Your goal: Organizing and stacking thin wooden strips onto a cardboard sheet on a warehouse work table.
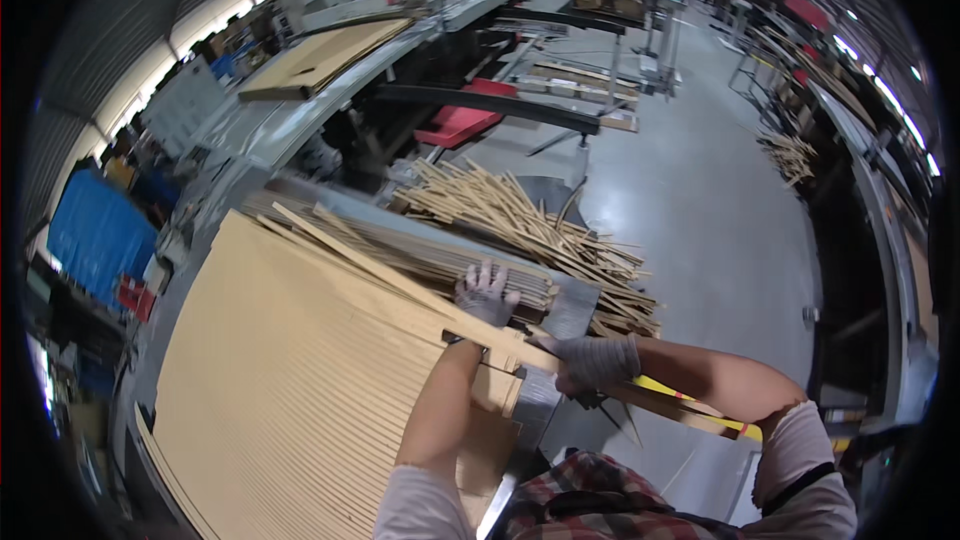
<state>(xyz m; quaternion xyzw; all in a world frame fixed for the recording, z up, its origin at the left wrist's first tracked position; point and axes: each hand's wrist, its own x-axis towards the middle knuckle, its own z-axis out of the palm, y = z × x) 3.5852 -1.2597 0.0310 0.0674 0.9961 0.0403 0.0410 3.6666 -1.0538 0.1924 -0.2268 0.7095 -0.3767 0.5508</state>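
Observation:
A big stack of corrugated cardboard sheets (290, 390) lies on a metal machine table (570, 308). My left hand (485, 292), in a grey knit glove, rests flat on a long narrow cardboard strip (400, 285) at the stack's far edge. My right hand (593, 360), also gloved, grips the near end of that strip where it sticks out past the table's corner. Both forearms reach in from below.
A heap of thin cardboard offcut strips (530, 225) lies on the floor beyond the table. More cardboard sheets (320, 58) sit on a conveyor at the back. A red cart (460, 122), blue bins (95, 230) at left, and grey floor (700, 210) at right.

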